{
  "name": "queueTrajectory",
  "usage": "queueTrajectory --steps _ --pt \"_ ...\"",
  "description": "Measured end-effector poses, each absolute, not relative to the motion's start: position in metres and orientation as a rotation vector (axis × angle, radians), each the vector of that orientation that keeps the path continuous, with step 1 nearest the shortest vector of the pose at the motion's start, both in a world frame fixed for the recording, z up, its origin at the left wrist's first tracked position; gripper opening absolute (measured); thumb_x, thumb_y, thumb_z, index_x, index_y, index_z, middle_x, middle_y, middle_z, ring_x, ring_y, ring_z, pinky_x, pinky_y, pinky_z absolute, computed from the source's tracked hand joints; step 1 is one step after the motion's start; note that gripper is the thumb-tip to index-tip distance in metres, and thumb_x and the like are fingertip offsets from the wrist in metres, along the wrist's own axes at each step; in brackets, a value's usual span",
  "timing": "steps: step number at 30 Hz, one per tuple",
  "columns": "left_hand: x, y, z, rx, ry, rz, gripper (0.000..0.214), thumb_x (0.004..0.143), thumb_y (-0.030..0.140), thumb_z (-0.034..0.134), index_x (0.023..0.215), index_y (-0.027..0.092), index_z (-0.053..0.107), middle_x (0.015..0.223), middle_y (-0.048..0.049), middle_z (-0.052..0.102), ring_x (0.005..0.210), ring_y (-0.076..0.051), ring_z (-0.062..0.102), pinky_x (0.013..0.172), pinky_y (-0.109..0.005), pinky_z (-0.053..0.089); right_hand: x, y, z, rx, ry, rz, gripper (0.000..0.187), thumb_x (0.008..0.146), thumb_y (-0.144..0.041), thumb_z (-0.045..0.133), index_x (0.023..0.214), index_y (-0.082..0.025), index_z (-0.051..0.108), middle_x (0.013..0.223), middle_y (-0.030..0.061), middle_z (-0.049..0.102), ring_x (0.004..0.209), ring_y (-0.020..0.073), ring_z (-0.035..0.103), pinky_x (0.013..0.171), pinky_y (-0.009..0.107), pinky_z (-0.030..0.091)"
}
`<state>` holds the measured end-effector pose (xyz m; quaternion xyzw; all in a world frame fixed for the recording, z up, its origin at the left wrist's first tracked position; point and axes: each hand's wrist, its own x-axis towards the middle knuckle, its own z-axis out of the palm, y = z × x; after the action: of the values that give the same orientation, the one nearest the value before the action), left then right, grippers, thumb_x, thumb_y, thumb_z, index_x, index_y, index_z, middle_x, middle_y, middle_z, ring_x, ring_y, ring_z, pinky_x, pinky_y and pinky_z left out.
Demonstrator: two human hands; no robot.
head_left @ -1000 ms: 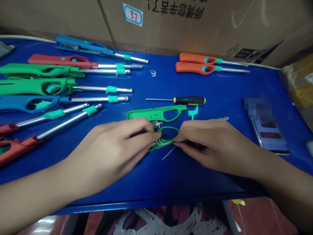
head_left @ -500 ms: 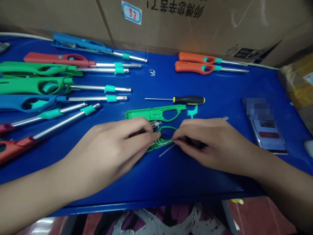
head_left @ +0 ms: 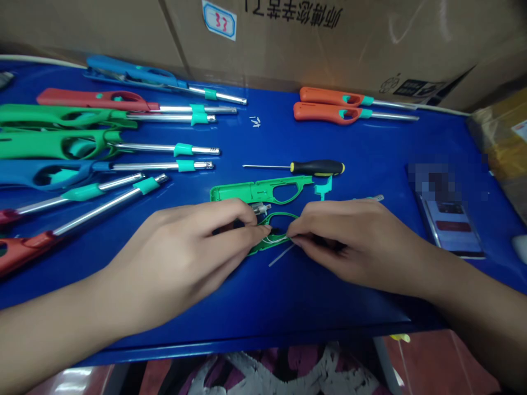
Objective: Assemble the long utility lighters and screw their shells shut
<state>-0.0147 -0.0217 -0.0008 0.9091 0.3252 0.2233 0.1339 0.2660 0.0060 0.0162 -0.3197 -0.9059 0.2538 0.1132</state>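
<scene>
Between my hands lies a green lighter shell half (head_left: 284, 214) with a trigger loop. My left hand (head_left: 193, 252) is closed over its body end, fingertips pressed at the inner parts; a small clear-and-metal part (head_left: 261, 208) sticks out above the fingers. A thin white wire (head_left: 275, 240) curves across the loop toward my right hand (head_left: 346, 233), whose thumb and forefinger pinch its end. A thin clear tube (head_left: 281, 255) lies just below. Behind my hands rests the other green shell half (head_left: 236, 192), beside a teal trigger piece (head_left: 323, 188). My palms hide much of the held shell.
A black-and-yellow screwdriver (head_left: 317, 168) lies behind the shells, with small screws (head_left: 256, 122) farther back. Several coloured lighters (head_left: 66, 142) spread along the left; two orange lighters (head_left: 327, 112) lie at the back right. A phone (head_left: 453, 225) is at right. A cardboard box (head_left: 288, 55) closes off the back.
My right fingertips have shifted slightly left, toward my left hand, along the wire. My left hand keeps its hold on the shell. The view has moved a touch.
</scene>
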Motion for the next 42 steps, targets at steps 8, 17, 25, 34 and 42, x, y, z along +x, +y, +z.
queueTrajectory --steps 8,17,25,34,42 --pt "-0.0138 -0.0225 0.0032 2.701 0.908 0.68 0.024 0.111 0.022 0.05 0.125 0.02 0.07 0.114 -0.0061 0.075 0.093 -0.021 0.077 0.072 -0.035 0.062 0.2653 0.0063 0.0165 -0.934 -2.66 0.758 0.017 0.103 -0.016 0.057 0.104 -0.02 0.073 0.094 -0.002 0.073 0.081 0.0104 0.067 0.066 0.027 0.041" --pt "-0.0116 -0.0222 0.0024 2.718 0.916 0.694 0.023 0.111 0.021 0.05 0.123 0.019 0.07 0.114 -0.0065 0.076 0.093 -0.022 0.078 0.071 -0.034 0.064 0.2641 0.0061 0.0154 -0.963 -2.649 0.712 0.014 0.101 -0.015 0.061 0.107 -0.021 0.072 0.094 -0.0033 0.074 0.073 0.0082 0.064 0.064 0.026 0.04" --pt "-0.0133 -0.0226 0.0004 2.705 0.912 0.69 0.023 0.112 0.021 0.049 0.124 0.019 0.069 0.112 -0.0057 0.076 0.091 -0.021 0.078 0.069 -0.034 0.064 0.264 0.006 0.0153 -0.965 -2.66 0.718 0.014 0.101 -0.016 0.06 0.105 -0.02 0.072 0.093 -0.0036 0.074 0.077 0.0087 0.066 0.065 0.027 0.041" --pt "-0.0152 -0.023 0.0017 2.701 0.919 0.687 0.024 0.112 0.022 0.049 0.127 0.02 0.068 0.114 -0.0057 0.075 0.092 -0.02 0.077 0.072 -0.033 0.063 0.265 0.0073 0.0151 -0.969 -2.629 0.755 0.013 0.102 -0.016 0.06 0.103 -0.021 0.072 0.094 -0.0038 0.075 0.08 0.0093 0.068 0.067 0.026 0.042" --pt "-0.0133 -0.0217 0.0028 2.703 0.913 0.674 0.025 0.112 0.022 0.048 0.125 0.019 0.069 0.112 -0.0066 0.076 0.09 -0.02 0.077 0.07 -0.033 0.063 0.2645 0.0071 0.0164 -0.977 -2.647 0.769 0.016 0.102 -0.017 0.058 0.108 -0.021 0.073 0.096 -0.0006 0.076 0.081 0.0125 0.069 0.067 0.028 0.042"
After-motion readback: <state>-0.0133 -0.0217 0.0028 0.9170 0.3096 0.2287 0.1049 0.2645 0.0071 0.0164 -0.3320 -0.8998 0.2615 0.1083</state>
